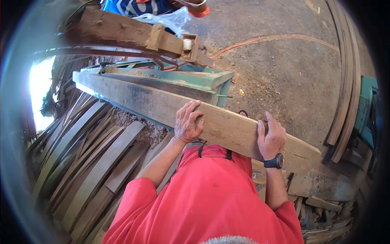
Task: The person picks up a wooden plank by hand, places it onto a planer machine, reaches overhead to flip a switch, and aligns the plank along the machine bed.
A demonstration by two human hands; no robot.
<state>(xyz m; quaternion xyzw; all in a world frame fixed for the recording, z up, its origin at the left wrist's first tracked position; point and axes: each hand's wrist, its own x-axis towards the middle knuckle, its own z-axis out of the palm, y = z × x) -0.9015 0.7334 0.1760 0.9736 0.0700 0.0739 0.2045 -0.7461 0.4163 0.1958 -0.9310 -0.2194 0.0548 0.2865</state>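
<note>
A long, thick wooden plank (231,129) runs slantwise in front of my body, its wide face toward me. Its far left end lies along a green metal machine frame (215,79). My left hand (189,122) grips the plank near its middle, fingers bent over the upper edge and the thumb on the face. Further right, my right hand (271,136), with a dark watch (275,161) on its wrist, holds the same plank. Its palm presses the face and its fingers reach over the upper edge.
A sawdust-covered wooden beam (122,30) crosses above the machine. Behind it shows part of another person (138,7). Stacked boards (93,150) fill the left, with wood shavings (142,130) beside them. Long planks (347,81) lie at right; scraps (325,211) sit lower right.
</note>
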